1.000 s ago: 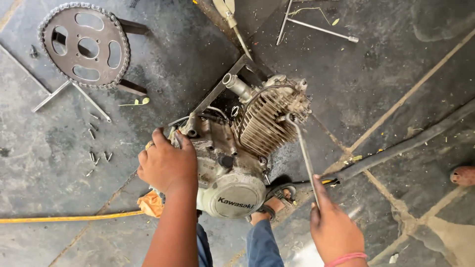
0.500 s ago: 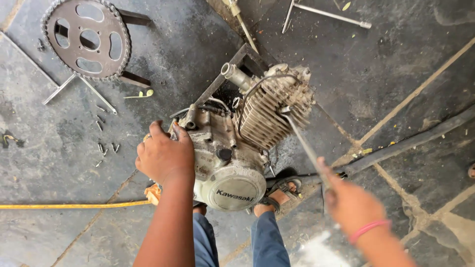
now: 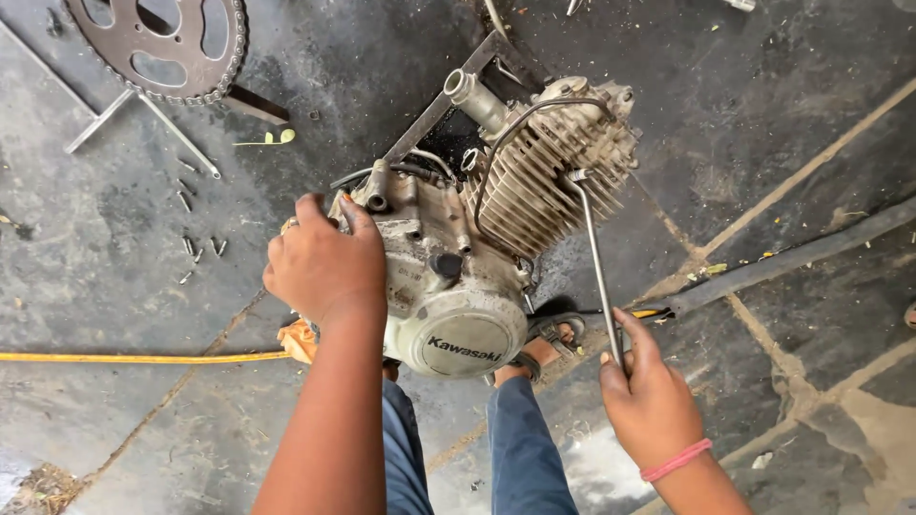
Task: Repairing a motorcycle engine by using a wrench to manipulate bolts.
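A dirty grey motorcycle engine (image 3: 477, 248) stands on the dark stone floor, with a finned cylinder (image 3: 549, 181) at its upper right and a round side cover at the bottom. My left hand (image 3: 320, 262) grips the engine's left side. My right hand (image 3: 644, 396) holds the lower end of a long thin metal wrench (image 3: 593, 257). The wrench's upper end sits on the finned cylinder head. A pink band is on my right wrist. My legs in blue trousers and a sandalled foot (image 3: 549, 343) are just below the engine.
A large chain sprocket (image 3: 157, 43) lies at the top left beside a metal T-bar tool (image 3: 143, 119). Several small bolts (image 3: 196, 243) are scattered left of the engine. A yellow hose (image 3: 134, 359) runs in from the left. A dark pipe (image 3: 792, 262) lies at the right.
The view has shifted closer to the engine. My right hand moved left and up along the wrench's lower end. My left hand stayed on the engine.
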